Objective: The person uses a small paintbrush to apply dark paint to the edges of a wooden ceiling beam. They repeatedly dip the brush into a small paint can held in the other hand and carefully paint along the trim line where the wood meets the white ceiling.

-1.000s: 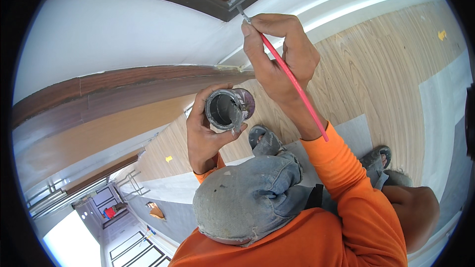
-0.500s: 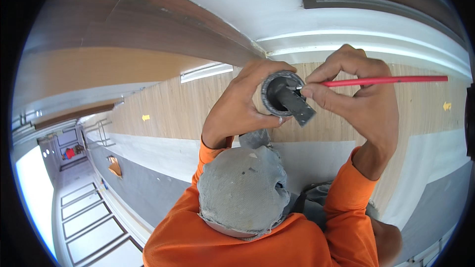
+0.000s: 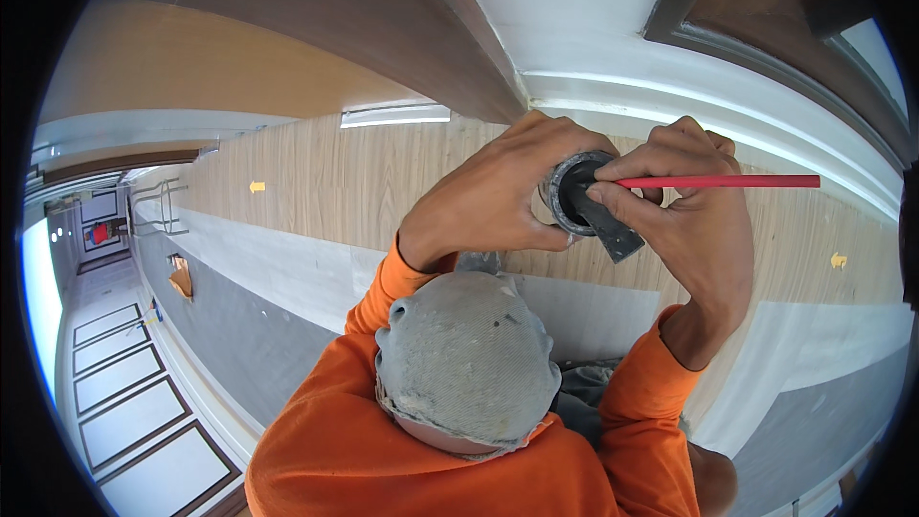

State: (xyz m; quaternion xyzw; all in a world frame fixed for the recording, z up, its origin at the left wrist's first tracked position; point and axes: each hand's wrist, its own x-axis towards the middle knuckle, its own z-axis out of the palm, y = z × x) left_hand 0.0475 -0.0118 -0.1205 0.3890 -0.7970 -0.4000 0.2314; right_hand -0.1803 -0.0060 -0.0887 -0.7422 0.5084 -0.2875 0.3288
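Note:
My left hand point(image 3: 479, 196) wraps round a small can point(image 3: 560, 193) with a grey, paint-smeared rim and a dark inside. A dark flat strip point(image 3: 617, 235) lies slanted in the can's mouth and sticks out over the lower-right rim. My right hand point(image 3: 694, 230) pinches a thin red-handled brush point(image 3: 766, 181) low on its handle, held level, with its tip at the can's mouth, hidden behind my fingers and thumb. Below the can is my knee in worn grey-blue jeans point(image 3: 464, 359).
Dark-framed panel point(image 3: 747, 10) at upper right, white skirting point(image 3: 670, 101), brown boards point(image 3: 364, 19) at upper left. Wood-look floor point(image 3: 335, 168) with pale sheeting point(image 3: 584, 292). Metal stand point(image 3: 168, 206) and brown object point(image 3: 180, 278) stand left; a person in red point(image 3: 100, 233) is far off.
The brush has left the dark frame's corner, swung level and come down to the can. My hands came together, then both shifted slightly rightward. The view has turned, moving the frame to upper right.

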